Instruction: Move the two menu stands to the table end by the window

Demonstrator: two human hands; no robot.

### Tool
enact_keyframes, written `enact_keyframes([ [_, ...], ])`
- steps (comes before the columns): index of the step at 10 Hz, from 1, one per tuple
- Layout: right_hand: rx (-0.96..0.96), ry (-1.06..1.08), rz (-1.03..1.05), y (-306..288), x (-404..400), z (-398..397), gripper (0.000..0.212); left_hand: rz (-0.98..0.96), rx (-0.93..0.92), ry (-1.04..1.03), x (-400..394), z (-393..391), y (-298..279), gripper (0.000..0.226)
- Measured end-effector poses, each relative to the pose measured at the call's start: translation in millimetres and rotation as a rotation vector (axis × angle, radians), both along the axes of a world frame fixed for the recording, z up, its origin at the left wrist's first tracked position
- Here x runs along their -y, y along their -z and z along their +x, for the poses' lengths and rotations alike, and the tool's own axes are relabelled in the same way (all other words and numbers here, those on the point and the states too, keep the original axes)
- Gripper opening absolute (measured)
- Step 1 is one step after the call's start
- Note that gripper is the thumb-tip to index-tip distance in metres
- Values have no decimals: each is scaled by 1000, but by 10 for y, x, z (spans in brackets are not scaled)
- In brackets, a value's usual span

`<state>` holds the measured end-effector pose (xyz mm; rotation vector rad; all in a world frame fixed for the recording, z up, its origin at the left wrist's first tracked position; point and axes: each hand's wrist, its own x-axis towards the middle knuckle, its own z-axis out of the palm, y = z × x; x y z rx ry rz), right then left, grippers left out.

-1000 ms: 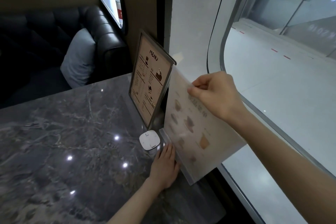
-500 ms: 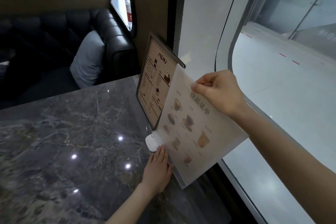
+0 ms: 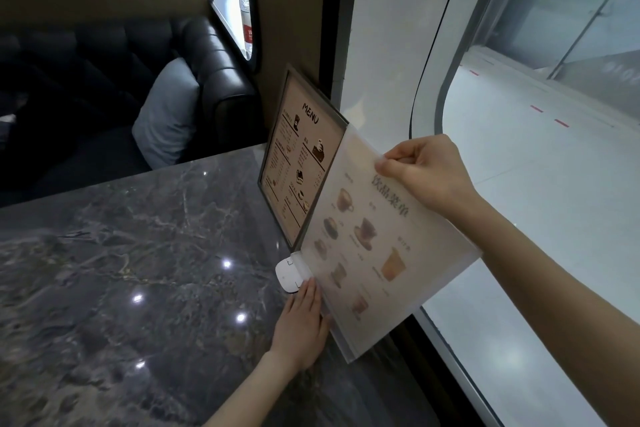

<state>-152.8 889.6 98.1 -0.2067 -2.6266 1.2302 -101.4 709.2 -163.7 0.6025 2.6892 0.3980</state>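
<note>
A dark-framed menu stand headed "MENU" stands upright at the window end of the marble table, against the wall. Just in front of it a clear acrylic menu stand with drink pictures leans toward the window. My right hand pinches its top edge. My left hand lies flat on the table with its fingers against the stand's base; whether it grips the base I cannot tell.
A small white square device lies on the table at the acrylic stand's left corner. A black leather sofa with a grey cushion sits beyond the table. The large window runs along the right.
The acrylic stand has turned so its printed face shows more fully, and its lower corner now overlaps the white device. Both hands stayed on it.
</note>
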Motion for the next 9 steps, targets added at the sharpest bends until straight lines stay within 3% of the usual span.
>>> enact_keyframes([
  [4, 59, -39, 26, -24, -53, -11, 9, 28, 34, -30, -8, -33, -14, 59],
  [6, -22, -161, 253, -72, -22, -7, 44, 317, 177, -143, -33, -181, -175, 50],
  [8, -168, -292, 539, -108, 165, 14, 41, 411, 196, -244, 90, -216, -401, 36],
  [9, -223, -359, 553, -101, 386, 73, 37, 411, 154, -319, 255, -256, -520, 37],
])
